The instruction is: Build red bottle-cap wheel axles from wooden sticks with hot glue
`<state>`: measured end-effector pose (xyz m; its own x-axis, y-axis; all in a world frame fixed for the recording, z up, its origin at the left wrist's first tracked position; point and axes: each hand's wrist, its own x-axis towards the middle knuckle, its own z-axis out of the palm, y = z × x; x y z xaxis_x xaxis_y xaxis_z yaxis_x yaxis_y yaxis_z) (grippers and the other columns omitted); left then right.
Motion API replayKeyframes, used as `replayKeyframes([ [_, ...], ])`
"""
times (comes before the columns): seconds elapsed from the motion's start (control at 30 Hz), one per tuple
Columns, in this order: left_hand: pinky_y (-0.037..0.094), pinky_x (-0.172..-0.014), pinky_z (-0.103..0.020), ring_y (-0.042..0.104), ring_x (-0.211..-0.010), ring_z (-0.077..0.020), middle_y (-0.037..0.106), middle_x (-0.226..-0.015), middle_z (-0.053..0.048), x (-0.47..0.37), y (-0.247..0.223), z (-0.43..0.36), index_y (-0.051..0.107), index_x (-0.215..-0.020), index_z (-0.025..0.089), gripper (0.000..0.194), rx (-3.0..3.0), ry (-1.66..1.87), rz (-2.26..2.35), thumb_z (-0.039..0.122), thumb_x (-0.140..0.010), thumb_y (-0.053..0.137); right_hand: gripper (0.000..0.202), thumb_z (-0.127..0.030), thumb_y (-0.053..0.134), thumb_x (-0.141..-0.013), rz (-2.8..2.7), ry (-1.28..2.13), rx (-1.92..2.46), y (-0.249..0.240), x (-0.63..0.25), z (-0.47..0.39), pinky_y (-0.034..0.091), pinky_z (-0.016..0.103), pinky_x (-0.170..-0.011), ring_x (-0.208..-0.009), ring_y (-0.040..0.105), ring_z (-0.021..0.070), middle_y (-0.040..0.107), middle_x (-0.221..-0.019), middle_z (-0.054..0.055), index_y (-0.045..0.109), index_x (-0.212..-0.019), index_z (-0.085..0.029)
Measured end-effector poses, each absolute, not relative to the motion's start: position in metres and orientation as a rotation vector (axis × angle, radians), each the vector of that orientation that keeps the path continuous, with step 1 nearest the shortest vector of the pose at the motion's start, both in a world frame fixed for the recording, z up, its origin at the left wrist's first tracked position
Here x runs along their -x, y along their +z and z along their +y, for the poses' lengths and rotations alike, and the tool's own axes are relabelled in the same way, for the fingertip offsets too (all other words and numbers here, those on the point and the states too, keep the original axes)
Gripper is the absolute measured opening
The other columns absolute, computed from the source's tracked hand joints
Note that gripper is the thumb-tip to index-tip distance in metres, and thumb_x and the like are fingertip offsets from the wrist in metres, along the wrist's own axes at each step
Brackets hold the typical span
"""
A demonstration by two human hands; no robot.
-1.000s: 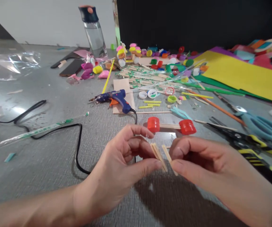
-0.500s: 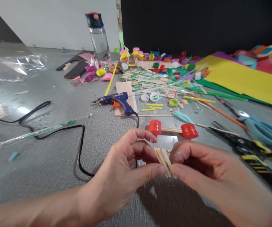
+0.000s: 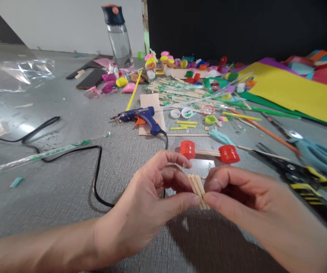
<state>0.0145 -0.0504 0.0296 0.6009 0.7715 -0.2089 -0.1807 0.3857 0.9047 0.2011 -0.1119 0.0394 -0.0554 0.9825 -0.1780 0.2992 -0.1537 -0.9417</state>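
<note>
Several short wooden sticks point(image 3: 198, 189) stand side by side, slanted, between my two hands. My left hand point(image 3: 154, 193) pinches them from the left with thumb and fingers. From the right, the thumb and bent fingers of my right hand point(image 3: 237, 193) press on the same sticks. Just beyond my fingers lies a piece with red bottle caps point(image 3: 228, 153) at both ends, joined by thin sticks point(image 3: 207, 152). A blue glue gun point(image 3: 149, 120) rests on a beige card point(image 3: 149, 100) farther back.
A black cable point(image 3: 97, 174) curves along the left side. Pliers point(image 3: 293, 172) and blue-handled scissors point(image 3: 319, 151) lie at the right. Behind are loose sticks point(image 3: 175, 93), colored caps, yellow sheets point(image 3: 294, 91) and a water bottle point(image 3: 120, 43).
The sticks between my hands are now closer together, with the gap between them narrowed. The view has shifted slightly, so the background sits a little higher.
</note>
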Motion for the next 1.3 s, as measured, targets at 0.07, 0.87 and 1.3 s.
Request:
replayKeyframes([
  [0.07, 0.048, -0.067, -0.017, 0.065, -0.07, -0.0068, 0.073, -0.076, 0.006, -0.0146, 0.029, -0.0498, 0.059, -0.103, 0.021, 0.04, -1.031, 0.674, 0.706, 0.002, -0.076, 0.081, 0.024, -0.039, 0.064, -0.096, -1.416, 1.249, 1.529, 0.0395, -0.2022, -0.1123, 0.043, 0.021, -0.055, -0.066, 0.051, 0.0119, 0.056, -0.074, -0.004, 0.062, -0.077, -0.025],
  [0.87, 0.046, -0.066, -0.02, 0.061, -0.07, -0.0089, 0.069, -0.075, 0.006, -0.0126, 0.0274, -0.05, 0.056, -0.105, 0.023, 0.033, -1.183, 0.631, 0.76, 0.011, -0.082, 0.077, 0.026, -0.033, 0.063, -0.095, -1.461, 1.213, 1.547, 0.0411, -0.2009, -0.1109, 0.04, 0.021, -0.053, -0.062, 0.048, 0.0117, 0.056, -0.068, -0.004, 0.06, -0.072, -0.023],
  [1.3, 0.047, -0.066, -0.02, 0.063, -0.069, -0.0092, 0.07, -0.074, 0.006, -0.0152, 0.0303, -0.0489, 0.058, -0.103, 0.022, 0.034, -1.158, 0.645, 0.768, 0.008, -0.079, 0.078, 0.028, -0.037, 0.062, -0.096, -1.451, 1.221, 1.559, 0.04, -0.2024, -0.111, 0.04, 0.021, -0.052, -0.061, 0.046, 0.0118, 0.054, -0.067, -0.003, 0.06, -0.073, -0.023],
])
